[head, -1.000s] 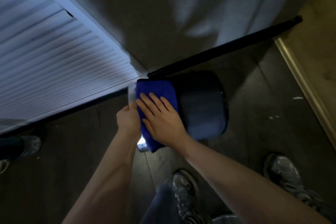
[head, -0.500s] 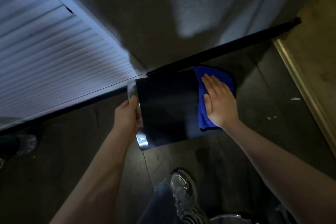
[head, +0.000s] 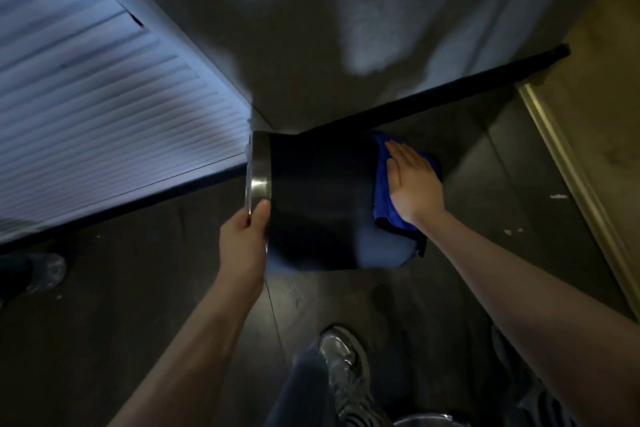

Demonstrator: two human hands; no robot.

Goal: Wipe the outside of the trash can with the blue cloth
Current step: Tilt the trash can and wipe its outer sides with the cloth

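- Head view, the only one I have: the trash can (head: 322, 204) lies tipped on its side in the corner where the louvered door (head: 104, 114) meets the grey wall (head: 346, 28). Its steel rim (head: 260, 170) points toward the door, and its base end points right.
- My left hand (head: 244, 246) is clenched on the lower edge of that rim, thumb over the metal band, so it is grasping the can and steadying it.
- My right hand (head: 414, 184) lies flat with fingers together, palm pressing the blue cloth (head: 384, 191) onto the can's side at the base end. It is not gripping; the cloth is pinned under the palm.
- The cloth drapes over the curve of the can near the bottom edge, with one corner hanging down toward the dark floor (head: 485, 184).
- Progress, as I judge it: the cloth is at the far end of the upward-facing side, so I read this as mid-wipe along the length of the body. The black surface between the hands is too dark for me to tell cleaned from uncleaned.
- Left to do, I'd guess: the underside resting toward the floor and the side facing the wall, neither of which I can see, plus the rim band itself. The can would need rolling to reach them.
- My shoe (head: 341, 367) stands close below the can.
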